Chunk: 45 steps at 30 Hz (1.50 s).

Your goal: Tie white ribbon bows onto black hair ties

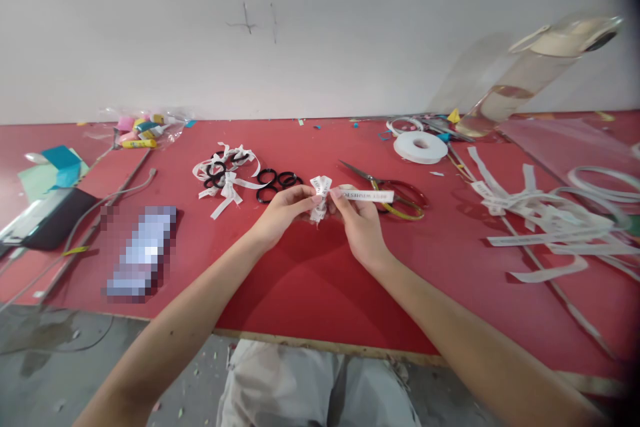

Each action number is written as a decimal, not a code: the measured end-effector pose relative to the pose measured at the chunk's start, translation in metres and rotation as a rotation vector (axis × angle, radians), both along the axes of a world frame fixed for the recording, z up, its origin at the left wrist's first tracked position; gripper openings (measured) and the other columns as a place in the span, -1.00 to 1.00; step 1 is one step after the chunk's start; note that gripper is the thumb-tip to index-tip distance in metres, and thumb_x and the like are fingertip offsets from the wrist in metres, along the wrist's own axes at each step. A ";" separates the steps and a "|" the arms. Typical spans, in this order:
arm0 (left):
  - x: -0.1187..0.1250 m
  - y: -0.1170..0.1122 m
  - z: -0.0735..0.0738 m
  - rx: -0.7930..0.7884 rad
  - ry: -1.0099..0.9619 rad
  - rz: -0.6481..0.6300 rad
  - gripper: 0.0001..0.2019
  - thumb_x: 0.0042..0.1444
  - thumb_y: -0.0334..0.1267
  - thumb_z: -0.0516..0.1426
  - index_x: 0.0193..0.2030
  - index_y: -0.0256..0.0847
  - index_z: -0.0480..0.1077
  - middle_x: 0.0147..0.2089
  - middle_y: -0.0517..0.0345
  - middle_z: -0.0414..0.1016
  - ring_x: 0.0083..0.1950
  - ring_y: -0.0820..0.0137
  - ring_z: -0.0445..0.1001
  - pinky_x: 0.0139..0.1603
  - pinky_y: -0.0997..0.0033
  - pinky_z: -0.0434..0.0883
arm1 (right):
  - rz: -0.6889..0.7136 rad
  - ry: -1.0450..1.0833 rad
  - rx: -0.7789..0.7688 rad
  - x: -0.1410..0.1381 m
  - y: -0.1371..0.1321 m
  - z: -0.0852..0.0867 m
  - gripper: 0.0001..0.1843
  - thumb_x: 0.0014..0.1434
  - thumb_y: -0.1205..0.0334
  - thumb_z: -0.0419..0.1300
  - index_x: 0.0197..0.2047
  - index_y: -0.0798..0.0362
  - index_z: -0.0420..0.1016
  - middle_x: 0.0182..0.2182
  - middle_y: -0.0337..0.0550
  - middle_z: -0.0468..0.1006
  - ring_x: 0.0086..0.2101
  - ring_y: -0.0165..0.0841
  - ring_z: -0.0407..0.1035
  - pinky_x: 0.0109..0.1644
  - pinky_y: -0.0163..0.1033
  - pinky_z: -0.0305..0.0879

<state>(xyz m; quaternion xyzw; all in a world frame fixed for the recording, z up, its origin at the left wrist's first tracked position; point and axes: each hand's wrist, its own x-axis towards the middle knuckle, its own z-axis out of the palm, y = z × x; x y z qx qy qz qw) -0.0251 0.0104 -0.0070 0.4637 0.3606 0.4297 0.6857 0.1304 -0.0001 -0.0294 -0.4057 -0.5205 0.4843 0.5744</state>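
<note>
Between both hands, above the red table, is a white printed ribbon bow [320, 191]. My left hand [286, 208] pinches the bow from its left side. Thumb and fingers of my right hand [361, 227] are closed at its right side, where a printed ribbon tail [373, 195] sticks out to the right. Black-handled details of the bow's centre are too small to make out. Just behind my left hand lie several black hair ties [267, 177]. Scissors [395, 193] with red and yellow handles rest beyond my right hand.
White bows with black hair ties [227, 177] lie left of centre. A ribbon roll [420, 147] and a leaning bottle [520, 83] stand near the wall. Loose white ribbons [550, 213] spread at right. A blurred-out phone [145, 250] and a cable [80, 220] lie at left.
</note>
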 end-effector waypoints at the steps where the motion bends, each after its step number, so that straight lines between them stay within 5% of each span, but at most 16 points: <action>1: 0.000 0.000 0.000 -0.005 -0.001 0.010 -0.75 0.04 -0.13 0.31 -0.32 -0.25 0.40 -0.39 0.23 0.42 -0.39 0.52 0.42 -0.29 0.45 0.40 | 0.006 -0.019 0.017 0.000 -0.001 0.002 -0.68 0.25 -0.05 0.19 -0.40 0.00 0.39 -0.49 -0.27 0.38 -0.43 -0.40 0.31 -0.29 -0.25 0.34; 8: -0.002 0.002 -0.002 0.003 -0.015 0.092 -0.74 0.06 -0.11 0.28 -0.30 -0.26 0.40 -0.35 0.21 0.41 -0.34 0.52 0.41 -0.29 0.49 0.38 | 0.017 -0.251 0.215 -0.001 -0.010 0.007 -0.80 0.16 0.06 0.31 -0.20 -0.06 0.46 -0.41 -0.27 0.45 -0.38 -0.38 0.36 -0.22 -0.21 0.38; 17: 0.002 0.001 -0.001 0.092 0.023 0.136 -0.79 0.13 -0.16 0.20 -0.38 -0.25 0.34 -0.44 0.25 0.38 -0.42 0.55 0.37 -0.23 0.45 0.39 | -0.019 -0.420 0.277 0.000 -0.011 0.008 -0.86 0.25 0.14 0.22 -0.32 -0.02 0.41 -0.39 -0.22 0.50 -0.38 -0.37 0.37 -0.21 -0.21 0.37; 29: 0.011 0.000 -0.011 0.170 0.046 0.310 -0.74 0.12 -0.09 0.21 -0.39 -0.23 0.32 -0.43 0.26 0.37 -0.39 0.53 0.37 -0.22 0.44 0.41 | 0.151 -0.029 -0.053 -0.003 -0.003 0.005 -0.72 0.16 0.00 0.27 -0.41 0.01 0.38 -0.45 -0.26 0.43 -0.42 -0.40 0.37 -0.27 -0.22 0.41; 37: 0.008 -0.001 -0.008 0.287 0.176 0.263 -0.79 0.14 -0.13 0.21 -0.34 -0.22 0.33 -0.39 0.23 0.40 -0.34 0.51 0.38 -0.24 0.48 0.36 | 0.109 -0.133 0.003 -0.002 -0.006 0.008 -0.68 0.17 -0.07 0.27 -0.40 0.01 0.45 -0.48 -0.26 0.44 -0.45 -0.42 0.32 -0.30 -0.26 0.33; 45: 0.014 -0.002 -0.010 0.152 0.038 0.311 -0.72 0.09 -0.07 0.25 -0.38 -0.21 0.30 -0.42 0.27 0.33 -0.37 0.53 0.34 -0.24 0.46 0.37 | 0.115 -0.126 0.017 -0.004 -0.005 0.009 -0.65 0.20 -0.10 0.24 -0.39 0.00 0.41 -0.43 -0.25 0.48 -0.45 -0.42 0.35 -0.29 -0.25 0.37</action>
